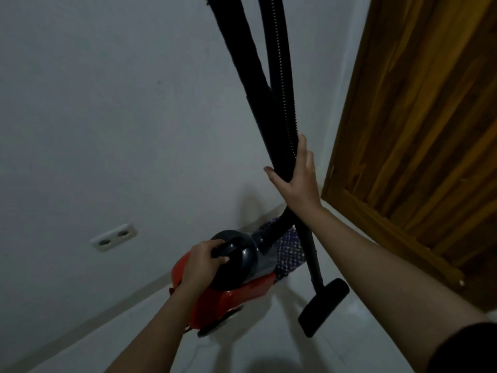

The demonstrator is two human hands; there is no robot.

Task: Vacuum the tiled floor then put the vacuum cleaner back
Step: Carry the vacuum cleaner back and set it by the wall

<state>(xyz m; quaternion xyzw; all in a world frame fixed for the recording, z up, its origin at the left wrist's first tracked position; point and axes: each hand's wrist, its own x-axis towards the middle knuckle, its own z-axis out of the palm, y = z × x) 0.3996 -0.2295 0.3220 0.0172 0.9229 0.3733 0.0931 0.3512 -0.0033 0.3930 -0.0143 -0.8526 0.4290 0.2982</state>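
Near the wall's foot, a red canister vacuum cleaner (231,294) sits on the pale tiled floor (269,345). The left hand (204,261) reaches down, fingers curled around its dark carry handle (228,246). The right hand (298,179), arm extended and raised, grips the black ribbed hose (282,90) and wand (313,254) together; the floor nozzle (324,305) lies beside a wooden door (416,130).

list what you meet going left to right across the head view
wall socket → left hand on the vacuum cleaner handle → right hand round the hose → wooden door
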